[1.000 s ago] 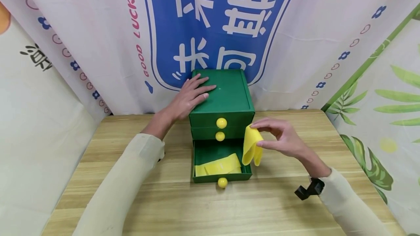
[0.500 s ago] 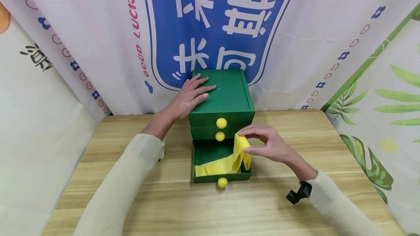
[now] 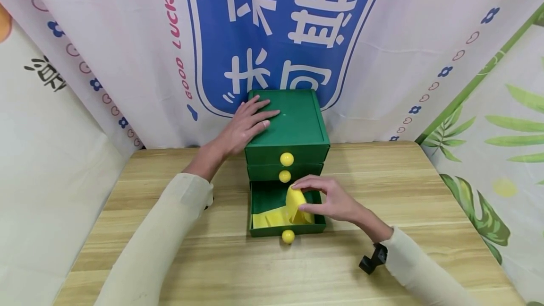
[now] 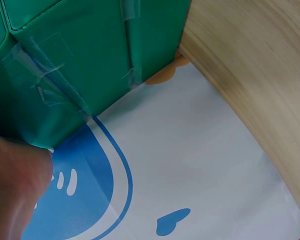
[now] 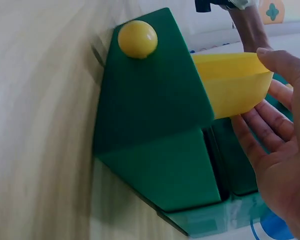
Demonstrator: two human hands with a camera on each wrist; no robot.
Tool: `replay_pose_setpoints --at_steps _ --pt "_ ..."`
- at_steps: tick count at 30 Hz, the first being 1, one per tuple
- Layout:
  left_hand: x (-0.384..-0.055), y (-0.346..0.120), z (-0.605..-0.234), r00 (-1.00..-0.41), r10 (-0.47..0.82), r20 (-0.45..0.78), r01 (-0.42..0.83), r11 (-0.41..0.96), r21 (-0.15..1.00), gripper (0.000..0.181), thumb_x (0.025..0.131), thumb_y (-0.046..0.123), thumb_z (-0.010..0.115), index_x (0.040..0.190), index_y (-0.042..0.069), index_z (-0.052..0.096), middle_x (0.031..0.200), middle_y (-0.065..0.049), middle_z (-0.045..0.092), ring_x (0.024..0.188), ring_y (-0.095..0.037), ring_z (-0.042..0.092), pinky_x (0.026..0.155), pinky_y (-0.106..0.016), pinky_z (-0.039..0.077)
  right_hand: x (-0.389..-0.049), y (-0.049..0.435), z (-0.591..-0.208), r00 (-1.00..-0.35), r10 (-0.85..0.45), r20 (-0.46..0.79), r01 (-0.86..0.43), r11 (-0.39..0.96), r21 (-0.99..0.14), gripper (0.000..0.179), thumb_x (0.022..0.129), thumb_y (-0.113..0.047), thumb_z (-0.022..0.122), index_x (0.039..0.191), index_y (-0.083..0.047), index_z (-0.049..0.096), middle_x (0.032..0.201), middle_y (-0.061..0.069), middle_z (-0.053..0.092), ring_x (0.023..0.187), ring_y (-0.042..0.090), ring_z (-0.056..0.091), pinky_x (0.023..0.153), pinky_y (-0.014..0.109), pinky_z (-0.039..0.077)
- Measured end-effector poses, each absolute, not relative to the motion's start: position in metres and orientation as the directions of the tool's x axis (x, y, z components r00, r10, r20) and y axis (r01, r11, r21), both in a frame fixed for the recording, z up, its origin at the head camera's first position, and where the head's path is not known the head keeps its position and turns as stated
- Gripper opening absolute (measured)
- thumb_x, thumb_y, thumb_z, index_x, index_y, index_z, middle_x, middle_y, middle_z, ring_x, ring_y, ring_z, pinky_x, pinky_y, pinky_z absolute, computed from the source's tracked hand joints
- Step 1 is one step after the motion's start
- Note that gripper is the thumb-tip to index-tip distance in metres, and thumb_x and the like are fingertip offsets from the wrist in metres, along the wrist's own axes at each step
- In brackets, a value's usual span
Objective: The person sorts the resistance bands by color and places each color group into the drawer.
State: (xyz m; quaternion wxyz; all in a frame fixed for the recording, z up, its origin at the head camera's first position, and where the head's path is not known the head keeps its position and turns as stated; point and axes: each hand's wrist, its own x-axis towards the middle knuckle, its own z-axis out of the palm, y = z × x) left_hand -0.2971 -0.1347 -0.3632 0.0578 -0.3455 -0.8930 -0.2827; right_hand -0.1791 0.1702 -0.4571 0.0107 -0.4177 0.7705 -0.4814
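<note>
A green drawer box (image 3: 297,119) with yellow ball knobs stands on the table, its bottom drawer (image 3: 267,233) pulled out. My left hand (image 3: 246,125) rests flat on the left side of its top, fingers spread. Between thumb and fingers, my right hand (image 3: 333,198) pinches a yellow resistance band (image 3: 294,198), a wide flat loop folded over, above the drawer's right half. In the right wrist view the loop (image 5: 235,90) hangs down behind the drawer front (image 5: 150,95). A second yellow band (image 3: 268,217) lies along the drawer's front, partly hidden by the held one.
The two upper drawers are closed, one with a knob (image 3: 286,159) just above the other. Behind the box hangs a printed curtain (image 3: 369,84), close to its back. Clear tape (image 4: 55,85) runs along the box's side. Wood table (image 3: 361,268) surrounds it.
My right hand has moved left and slightly down with the yellow resistance band, from beside the drawer's right wall to over its inside. My left hand has stayed in place.
</note>
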Motion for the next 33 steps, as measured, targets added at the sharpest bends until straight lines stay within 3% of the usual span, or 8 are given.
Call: replay_pose_setpoints --at_steps 8,14,27,33 --pt "-0.297 -0.135 -0.363 -0.756 0.582 0.299 0.647 0.599 0.471 0.049 0.114 0.039 0.038 0.159 0.026 0.053 0.173 -0.007 0.031 0.165 -0.027 0.004 0.130 -0.061 -0.002 -0.173 0.149 -0.471 -0.620 -0.658 0.427 -0.675 0.170 -0.718 0.041 0.089 -0.011 0.087 0.128 -0.008 0.075 0.128 0.006 0.073 0.117 0.022 0.069 0.095 0.046 0.060" --pt "-0.295 -0.135 -0.361 -0.757 0.582 0.298 0.647 0.600 0.471 0.048 0.114 0.038 0.038 0.158 0.025 0.053 0.173 -0.008 0.032 0.165 -0.028 0.005 0.130 -0.061 -0.001 -0.168 0.134 -0.480 -0.633 -0.653 0.415 -0.668 0.190 -0.719 0.040 0.089 -0.016 0.088 0.126 -0.008 0.075 0.128 0.005 0.073 0.115 0.019 0.070 0.091 0.048 0.062" --pt "-0.296 -0.135 -0.362 -0.748 0.585 0.314 0.659 0.595 0.460 0.049 0.114 0.038 0.038 0.158 0.024 0.053 0.173 -0.009 0.032 0.165 -0.028 0.005 0.130 -0.060 -0.001 -0.163 0.119 -0.481 -0.637 -0.665 0.391 -0.682 0.248 -0.688 0.038 0.089 -0.018 0.088 0.122 -0.004 0.076 0.127 0.007 0.073 0.115 0.022 0.071 0.089 0.043 0.063" --pt "-0.295 -0.135 -0.361 -0.749 0.586 0.308 0.656 0.597 0.461 0.049 0.114 0.038 0.038 0.158 0.024 0.053 0.173 -0.009 0.031 0.165 -0.028 0.004 0.130 -0.060 -0.001 -0.158 0.124 -0.478 -0.646 -0.651 0.399 -0.681 0.256 -0.686 0.035 0.090 -0.017 0.087 0.122 -0.008 0.077 0.128 0.005 0.073 0.116 0.020 0.070 0.090 0.043 0.063"
